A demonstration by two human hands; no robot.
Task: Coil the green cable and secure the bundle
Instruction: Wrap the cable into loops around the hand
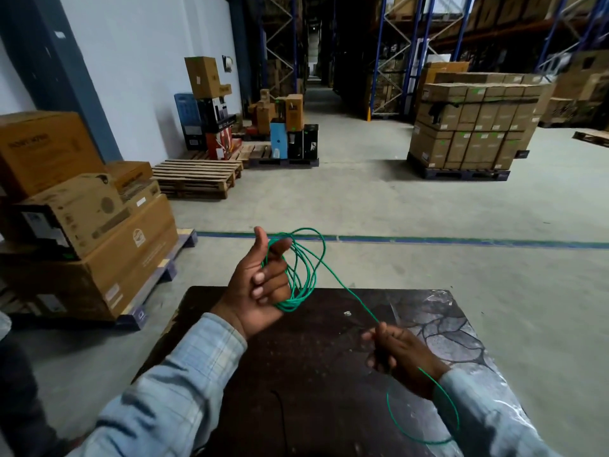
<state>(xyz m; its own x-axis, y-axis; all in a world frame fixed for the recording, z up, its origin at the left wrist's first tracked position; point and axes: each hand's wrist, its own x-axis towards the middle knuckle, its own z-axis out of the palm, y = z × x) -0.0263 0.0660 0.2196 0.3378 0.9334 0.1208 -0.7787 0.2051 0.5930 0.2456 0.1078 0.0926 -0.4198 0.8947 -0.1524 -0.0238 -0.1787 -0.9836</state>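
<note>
A thin green cable [304, 278] hangs in several loops from my left hand [260, 285], which is raised above the far edge of a dark table [313, 374] and closed around the top of the coil. From the coil one strand runs down to the right into my right hand [393, 351], whose fingers pinch it. Past that hand the loose tail [425, 433] curves in a wide arc beside my right sleeve.
Stacked cardboard boxes on a pallet [82, 245] stand close on the left. Empty wooden pallets [197, 176] lie further back. A wrapped pallet of boxes [474, 127] stands at right on open concrete floor. Crinkled plastic film [438, 318] covers the table's right part.
</note>
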